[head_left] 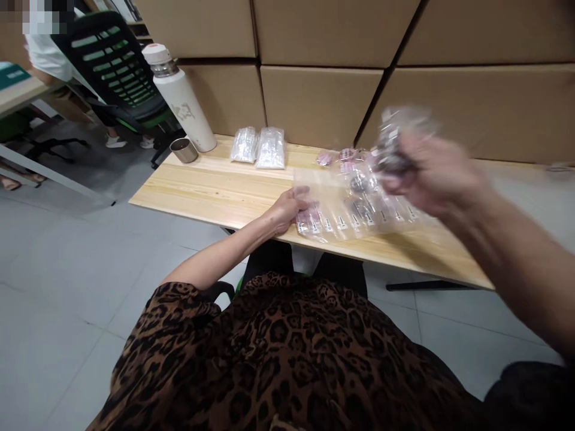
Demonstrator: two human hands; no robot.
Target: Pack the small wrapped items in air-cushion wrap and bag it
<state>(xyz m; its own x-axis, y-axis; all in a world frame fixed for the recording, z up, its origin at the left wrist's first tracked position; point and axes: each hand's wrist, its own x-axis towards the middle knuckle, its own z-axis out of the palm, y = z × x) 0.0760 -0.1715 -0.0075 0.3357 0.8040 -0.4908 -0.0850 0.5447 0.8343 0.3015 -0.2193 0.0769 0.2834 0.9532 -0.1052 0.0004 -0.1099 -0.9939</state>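
Your right grip is raised above the tabletop, blurred, pinching a small clear packet. Your left grip rests on the near edge of the row of clear bags, fingers curled on it.

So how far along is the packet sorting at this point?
Done: a row of small labelled packets lies overlapping on the table, with the left hand pinning its near end. In hand: the right hand, blurred, has a clear packet in its grip above the row. Left: two fuller bags by the bottle lie untouched.
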